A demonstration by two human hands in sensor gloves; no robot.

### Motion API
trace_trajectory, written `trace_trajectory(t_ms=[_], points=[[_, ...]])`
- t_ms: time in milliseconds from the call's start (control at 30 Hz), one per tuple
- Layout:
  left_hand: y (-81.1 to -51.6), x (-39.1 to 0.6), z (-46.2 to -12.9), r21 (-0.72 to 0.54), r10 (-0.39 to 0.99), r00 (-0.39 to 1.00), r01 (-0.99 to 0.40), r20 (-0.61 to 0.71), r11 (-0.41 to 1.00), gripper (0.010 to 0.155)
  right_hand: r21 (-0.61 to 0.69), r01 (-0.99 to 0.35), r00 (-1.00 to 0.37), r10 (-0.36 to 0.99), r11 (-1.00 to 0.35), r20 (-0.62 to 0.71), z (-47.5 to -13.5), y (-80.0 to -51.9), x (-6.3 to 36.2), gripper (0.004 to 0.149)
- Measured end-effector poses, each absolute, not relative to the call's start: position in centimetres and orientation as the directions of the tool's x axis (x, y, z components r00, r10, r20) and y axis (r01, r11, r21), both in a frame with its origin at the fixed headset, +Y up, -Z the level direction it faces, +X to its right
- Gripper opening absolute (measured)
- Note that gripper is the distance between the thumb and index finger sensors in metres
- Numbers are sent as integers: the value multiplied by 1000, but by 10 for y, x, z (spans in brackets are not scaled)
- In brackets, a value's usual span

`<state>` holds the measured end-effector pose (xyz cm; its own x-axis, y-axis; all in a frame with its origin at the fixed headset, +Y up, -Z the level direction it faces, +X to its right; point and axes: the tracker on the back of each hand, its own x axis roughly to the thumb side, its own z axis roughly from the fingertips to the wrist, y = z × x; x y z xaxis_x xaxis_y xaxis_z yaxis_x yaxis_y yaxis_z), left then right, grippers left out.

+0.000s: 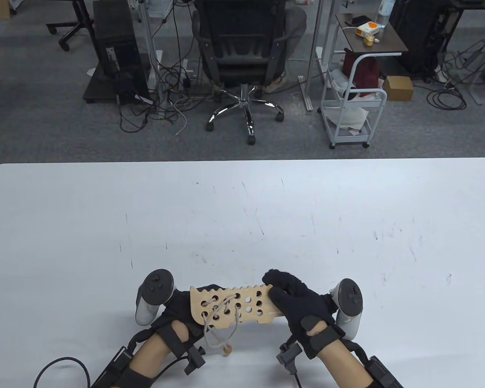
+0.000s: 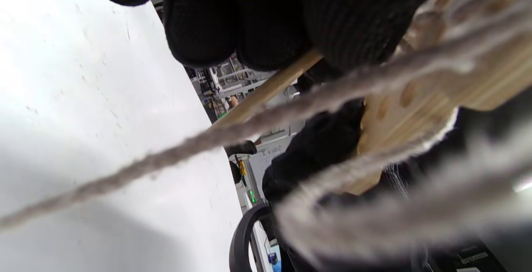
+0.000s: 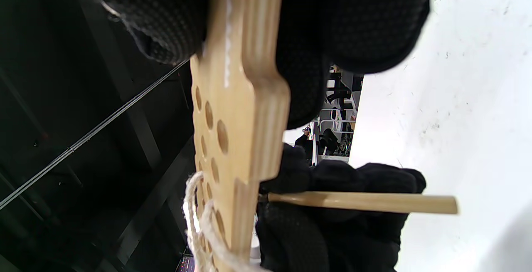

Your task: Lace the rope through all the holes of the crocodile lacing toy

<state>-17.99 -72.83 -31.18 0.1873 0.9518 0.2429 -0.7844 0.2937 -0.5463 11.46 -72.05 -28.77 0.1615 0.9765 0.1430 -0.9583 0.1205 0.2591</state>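
The wooden crocodile board point(image 1: 242, 304) is held up off the white table point(image 1: 242, 218) between both hands, long side across. My right hand point(image 1: 273, 287) grips its right end, thumb on the front face and fingers behind; the right wrist view shows the board point(image 3: 239, 122) edge-on. My left hand point(image 1: 181, 306) is behind the left end, where its fingers point(image 3: 332, 180) pinch the wooden needle point(image 3: 365, 203) sticking out the back. The beige rope point(image 1: 215, 337) runs through the holes at the left and hangs in loops, ending in a wooden bead point(image 1: 226, 351). The holes at the right are bare.
The table's near edge is just under my wrists. Glove cables point(image 1: 60, 370) trail off at the bottom left. Beyond the far edge stand an office chair point(image 1: 242, 60) and a white cart point(image 1: 351, 101) on the floor.
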Motion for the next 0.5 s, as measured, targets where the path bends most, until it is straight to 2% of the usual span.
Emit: trace_trajectory(t_ms=[500], points=[[-735, -211, -327, -403, 969, 169, -886, 178, 228, 46, 198, -966, 190, 974, 164, 121, -295, -722, 131, 48]])
